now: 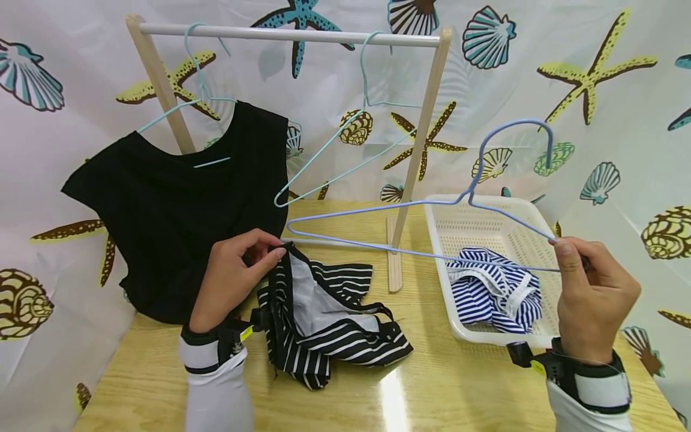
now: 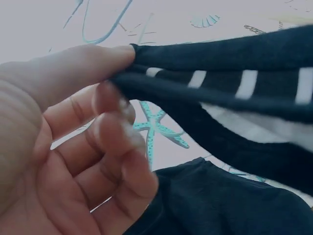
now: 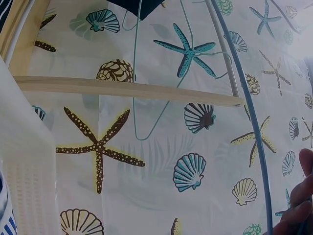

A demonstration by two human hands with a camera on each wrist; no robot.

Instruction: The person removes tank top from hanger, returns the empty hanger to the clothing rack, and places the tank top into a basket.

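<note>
My left hand [image 1: 237,270] pinches the black edge of a black-and-white striped garment [image 1: 345,345] between thumb and fingertips. In the left wrist view, the striped garment [image 2: 225,88] stretches off to the right from that pinch. The rest of the cloth lies bunched on the table, its pale inside showing. On the right, my right hand [image 1: 596,294] grips one end of a blue hanger [image 1: 372,210], which is held sideways with its hook up and its other end over the garment. Only the fingers of the right hand [image 3: 298,200] show in the right wrist view, beside the blue hanger [image 3: 254,127].
A rack [image 1: 291,33] of wood and white bars stands at the back. On it hang a black top [image 1: 189,204] on one hanger and a bare mint hanger [image 1: 324,147]. A white basket [image 1: 439,252] at the right holds a blue-striped garment [image 1: 491,291].
</note>
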